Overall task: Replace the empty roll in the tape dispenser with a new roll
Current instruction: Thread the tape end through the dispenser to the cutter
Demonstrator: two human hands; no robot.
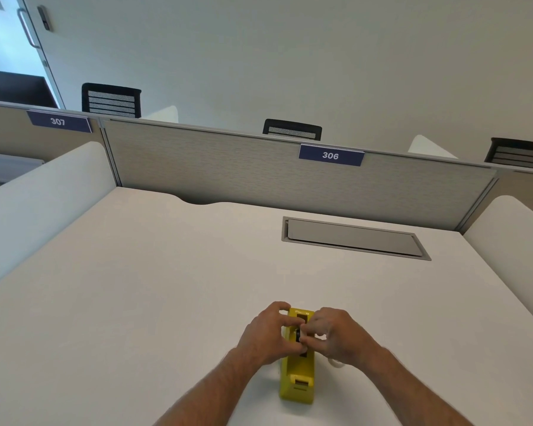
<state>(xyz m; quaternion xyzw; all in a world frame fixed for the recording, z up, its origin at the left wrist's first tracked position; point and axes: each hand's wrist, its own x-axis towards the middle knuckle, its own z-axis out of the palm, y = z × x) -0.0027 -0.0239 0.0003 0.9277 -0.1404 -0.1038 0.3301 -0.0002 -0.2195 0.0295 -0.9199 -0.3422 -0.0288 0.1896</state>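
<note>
The yellow dispenser stands on the near part of the white table, its cutter end toward the person — the left hand is wrapped around its side, likely to steady it, while the right hand has its fingertips pinched together at the dark hub in the slot, though I cannot tell what they grip. A pale roll peeks from under the right wrist, just beside the dispenser. Beyond lie a grey cable hatch, a partition tagged 306 and chair backs.
</note>
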